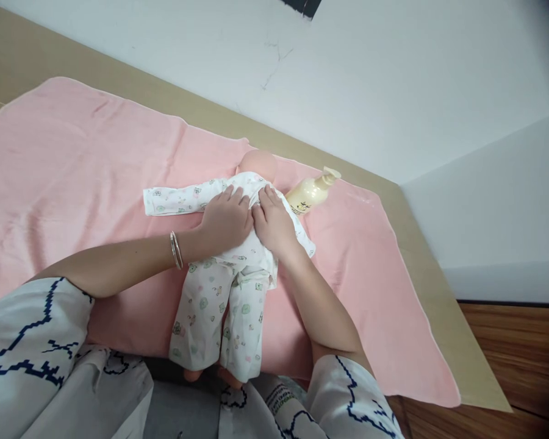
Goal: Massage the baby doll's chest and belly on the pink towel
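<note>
A baby doll (257, 162) lies stretched out on a pink blanket, its bald head away from me and no face showing. It wears a white printed top (244, 249) and matching printed trousers (204, 305); its feet poke out at the near end. My left hand (226, 221) rests flat on the upper body, fingers pointing toward the head. Beside it, nearly touching, my right hand (274, 224) lies on the same top with fingers extended. Both palms are hidden. One sleeve stretches out to the left, the other slants down to the right.
The pink blanket (96, 146) covers most of a tan tabletop (421, 262). A cream pump bottle (312, 192) lies tilted right of the doll's shoulder. Behind the table rises a white wall (348, 85). Wooden flooring (516, 353) shows at lower right.
</note>
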Demonstrator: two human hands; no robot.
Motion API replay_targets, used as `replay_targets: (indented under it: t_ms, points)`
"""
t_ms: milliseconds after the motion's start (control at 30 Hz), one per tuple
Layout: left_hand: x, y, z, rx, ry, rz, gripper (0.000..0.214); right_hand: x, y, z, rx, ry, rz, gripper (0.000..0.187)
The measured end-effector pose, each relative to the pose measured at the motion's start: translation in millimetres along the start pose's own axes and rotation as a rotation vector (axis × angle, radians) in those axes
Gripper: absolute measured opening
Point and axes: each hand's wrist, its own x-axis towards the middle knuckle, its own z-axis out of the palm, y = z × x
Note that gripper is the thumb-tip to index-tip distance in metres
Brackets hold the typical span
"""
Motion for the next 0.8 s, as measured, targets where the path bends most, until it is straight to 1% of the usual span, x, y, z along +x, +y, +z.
replay_targets:
  t_ms: [100,233,367,500,633,733,800]
  points:
    - [-3.6,6.3,-4.4,0.001,0.007,0.036,0.042,7.2,7.6,2.1,-0.006,0.04,-0.016,0.054]
    - [3.9,-0.5,-6.4,-0.06,0.015,0.004,0.035,-0.3,-3.2,-1.2,-0.109,0.07,-0.014,0.05]
    - [7.3,-8.2,1.4,-0.131,0.066,-0.022,0.034,-13.1,-17.8,-8.6,-0.237,0.07,0.045,0.047]
    - [4.1,-9.8,12.2,-0.183,0.104,-0.065,0.039,-15.2,-20.7,-7.8,-0.253,0.091,0.029,0.047]
    - [1.2,-11.7,17.8,-0.23,0.097,-0.07,0.042,-11.1,-12.8,-10.0,-0.167,0.098,0.028,0.046]
    - [-0.5,-15.6,22.2,-0.275,0.125,-0.076,0.043,-8.5,-3.3,-18.8,0.043,0.044,-0.032,0.048]
    - [-1.3,-18.4,26.7,-0.306,0.143,-0.087,0.043,-6.9,1.7,-22.1,0.159,0.082,-0.057,0.05]
